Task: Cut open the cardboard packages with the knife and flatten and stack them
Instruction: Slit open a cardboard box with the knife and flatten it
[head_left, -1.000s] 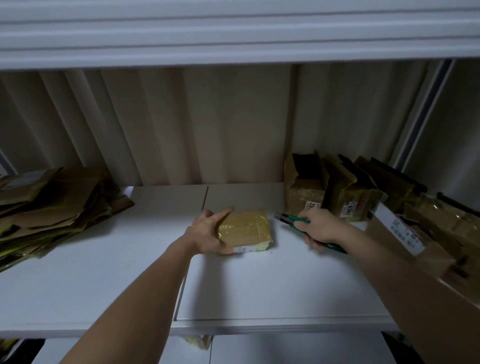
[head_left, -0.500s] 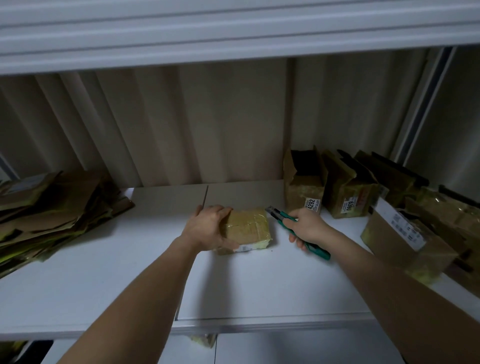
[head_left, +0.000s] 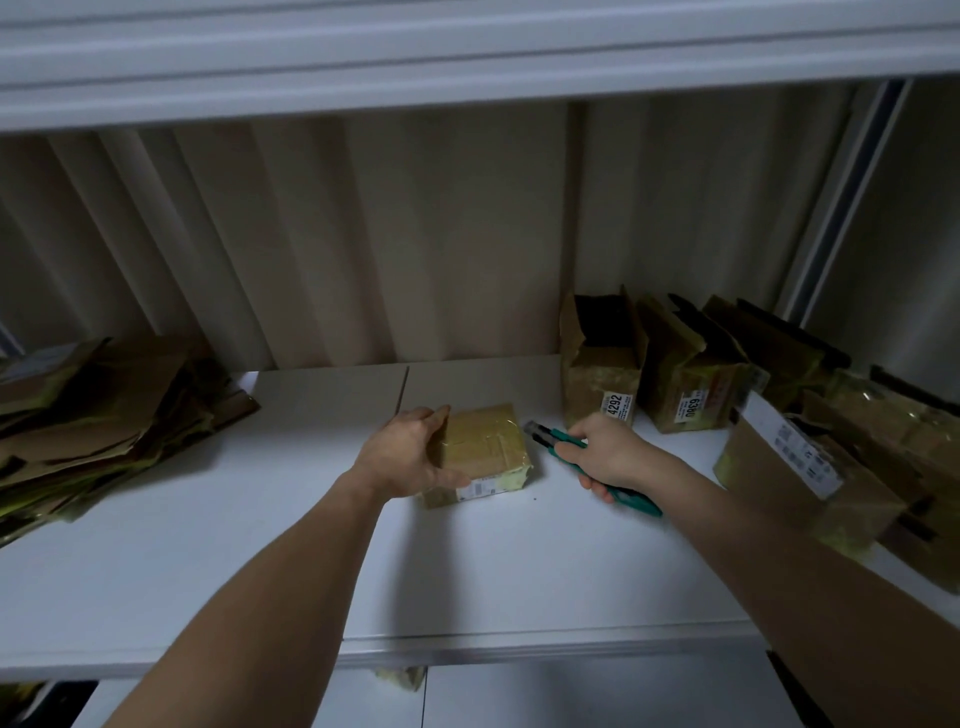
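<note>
The white shelf (head_left: 156, 571) is loaded with flattened cardboard (head_left: 98, 415) at its left edge; a small taped package (head_left: 485, 447) mid-surface is gripped by the left hand (head_left: 405, 457), a green utility knife (head_left: 561, 447) clenched in the right hand (head_left: 608, 449) beside it

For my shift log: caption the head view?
Left hand steadies taped package on shelf; right hand holds green knife beside it.

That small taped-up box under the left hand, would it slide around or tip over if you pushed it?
The small box lies flat and low on the white shelf, so it probably slides rather than tips. Its glossy tape looks slippery, which may be why the left hand steadies it. It appears stiff, still sealed.
</note>
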